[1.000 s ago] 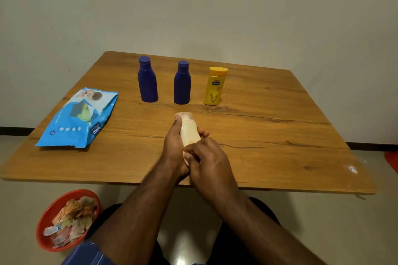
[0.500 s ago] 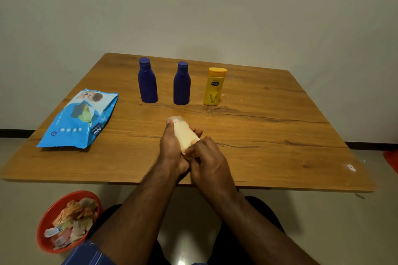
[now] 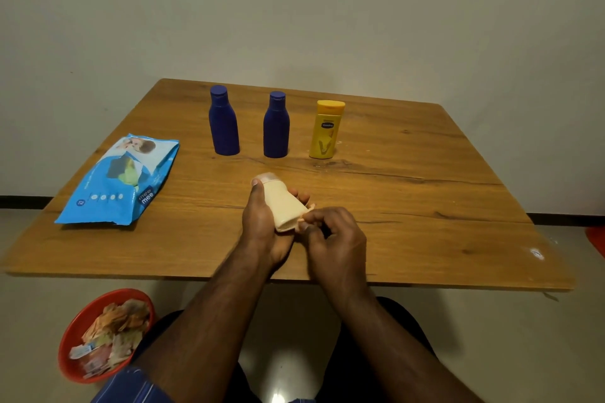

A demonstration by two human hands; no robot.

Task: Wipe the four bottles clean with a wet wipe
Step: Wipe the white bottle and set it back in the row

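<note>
pack point(image 3: 119, 178) left on table point(image 3: 425, 206) | three bottles point(image 3: 276, 126) behind

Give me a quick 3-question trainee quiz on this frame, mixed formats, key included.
1. Multiple choice: how many bottles stand upright on the table? A) one B) two C) three D) four
2. True or false: the wipes pack lies to the right of the yellow bottle.
3. Short answer: which of the hands holds the cream bottle?

Key
1. C: two blue bottles and the yellow one.
2. False: it lies at the table's left side.
3. The left hand; the right hand works at the bottle's base, apparently pinching a wipe.
</note>
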